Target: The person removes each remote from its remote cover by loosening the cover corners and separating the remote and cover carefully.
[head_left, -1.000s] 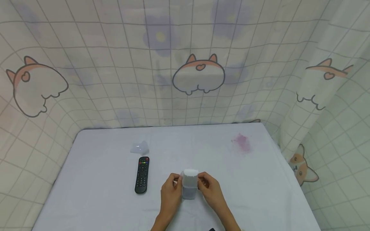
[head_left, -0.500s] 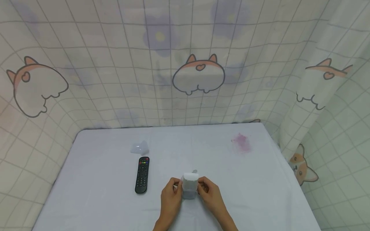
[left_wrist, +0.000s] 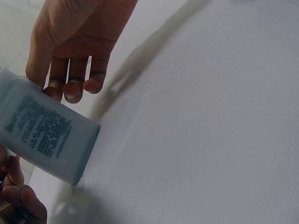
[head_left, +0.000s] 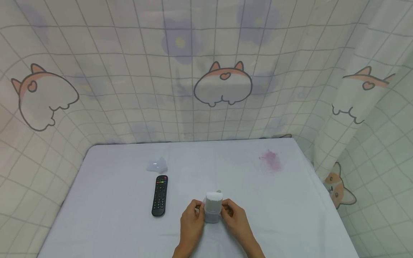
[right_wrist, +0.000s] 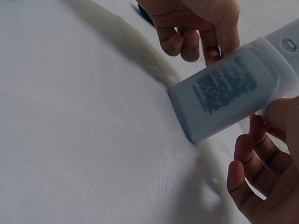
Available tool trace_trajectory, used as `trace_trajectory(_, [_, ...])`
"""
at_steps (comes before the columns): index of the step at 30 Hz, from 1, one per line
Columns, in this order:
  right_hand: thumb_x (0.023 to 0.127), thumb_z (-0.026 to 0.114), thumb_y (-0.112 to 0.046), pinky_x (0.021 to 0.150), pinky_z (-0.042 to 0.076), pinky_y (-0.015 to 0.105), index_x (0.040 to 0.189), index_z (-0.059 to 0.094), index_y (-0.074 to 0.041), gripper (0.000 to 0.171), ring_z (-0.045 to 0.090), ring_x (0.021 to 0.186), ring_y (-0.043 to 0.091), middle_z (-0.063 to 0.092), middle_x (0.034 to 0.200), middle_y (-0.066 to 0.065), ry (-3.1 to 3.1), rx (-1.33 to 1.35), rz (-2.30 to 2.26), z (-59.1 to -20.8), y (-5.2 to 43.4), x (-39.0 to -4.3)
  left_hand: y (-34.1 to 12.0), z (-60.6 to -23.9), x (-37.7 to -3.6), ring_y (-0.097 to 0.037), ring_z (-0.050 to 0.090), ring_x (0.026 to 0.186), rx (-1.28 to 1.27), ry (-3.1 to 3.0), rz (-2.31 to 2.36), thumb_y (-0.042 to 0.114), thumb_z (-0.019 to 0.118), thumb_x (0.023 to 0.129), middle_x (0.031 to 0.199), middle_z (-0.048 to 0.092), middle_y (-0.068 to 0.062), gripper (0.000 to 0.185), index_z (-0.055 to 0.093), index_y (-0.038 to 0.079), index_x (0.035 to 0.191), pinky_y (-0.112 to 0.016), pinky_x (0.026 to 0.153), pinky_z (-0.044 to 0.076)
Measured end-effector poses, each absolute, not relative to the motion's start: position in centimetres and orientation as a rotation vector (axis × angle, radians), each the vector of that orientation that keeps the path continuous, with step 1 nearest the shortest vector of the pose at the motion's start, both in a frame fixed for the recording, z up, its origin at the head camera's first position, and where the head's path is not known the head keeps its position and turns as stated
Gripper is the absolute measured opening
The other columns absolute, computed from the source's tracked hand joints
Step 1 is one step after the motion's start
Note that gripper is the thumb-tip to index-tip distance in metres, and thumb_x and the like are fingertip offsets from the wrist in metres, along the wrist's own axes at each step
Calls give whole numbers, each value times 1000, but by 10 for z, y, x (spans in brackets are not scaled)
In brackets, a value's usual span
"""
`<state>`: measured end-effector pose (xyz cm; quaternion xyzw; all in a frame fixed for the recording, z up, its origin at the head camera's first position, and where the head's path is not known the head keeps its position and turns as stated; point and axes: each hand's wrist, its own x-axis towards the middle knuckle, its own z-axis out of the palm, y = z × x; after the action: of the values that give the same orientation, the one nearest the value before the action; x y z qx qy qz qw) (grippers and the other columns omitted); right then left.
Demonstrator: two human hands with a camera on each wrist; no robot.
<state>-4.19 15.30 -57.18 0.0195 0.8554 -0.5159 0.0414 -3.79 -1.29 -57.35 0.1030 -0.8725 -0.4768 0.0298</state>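
Here the left hand point(head_left: 191, 223) and the right hand point(head_left: 235, 218) pinch a small translucent bottle point(head_left: 213, 207) between them, each grip clasped on one side, its bottom edge touching the counter point(head_left: 290, 200). Printed text shows on its side in the wrist views. Left of the left hand lies a black remote point(head_left: 159, 195); beyond that, a clear plastic scrap point(head_left: 156, 165).

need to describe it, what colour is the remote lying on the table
Black, with a row of coloured buttons near its top; the remote shows best in the head view.

Left hand point(head_left: 191, 224) and right hand point(head_left: 236, 219) close together; fingers seemingly curled.
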Motion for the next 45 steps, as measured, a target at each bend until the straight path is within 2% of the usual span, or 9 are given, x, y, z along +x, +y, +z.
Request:
trace_trajectory(19, [99,67,-8,69,53,18,108,70,-11,10,60,77,0,75,95,0,2641,35,-1551,-578,152,-40,-13,-583,-36,-4,45,62,322,-2706,-1441,19,70,99,87,70,3,7,68,11,99,-21,57,38])
trace_trajectory(29, [97,67,-4,61,49,18,104,70,-10,10,52,68,-2,69,83,-4,2737,-23,-1500,-582,151,-36,-13,-588,-35,-3,44,62,291,-2712,-1389,17,72,98,85,70,3,6,69,12,96,-21,57,37])
trace_trajectory(35, [97,67,-6,62,49,17,104,71,-11,9,53,68,-3,69,82,-6,2760,-5,-1439,-584,150,-37,-14,-590,-35,-2,43,60,259,-2722,-1325,16,72,97,83,69,4,5,68,14,94,-21,55,35])
trace_trajectory(42, [97,68,-7,63,51,18,103,71,-11,8,56,70,-4,72,86,-4,2832,-63,-1340,-584,150,-36,-14,-586,-34,-3,40,57,222,-2783,-1204,15,71,97,69,55,9,10,65,17,90,-22,52,32])
trace_trajectory(45, [97,69,-8,62,50,18,103,72,-13,8,54,69,-4,72,85,-5,2862,-63,-1298,-582,149,-35,-14,-585,-33,-3,39,57,184,-2795,-1159,13,71,97,68,52,9,13,63,16,88,-21,51,32])
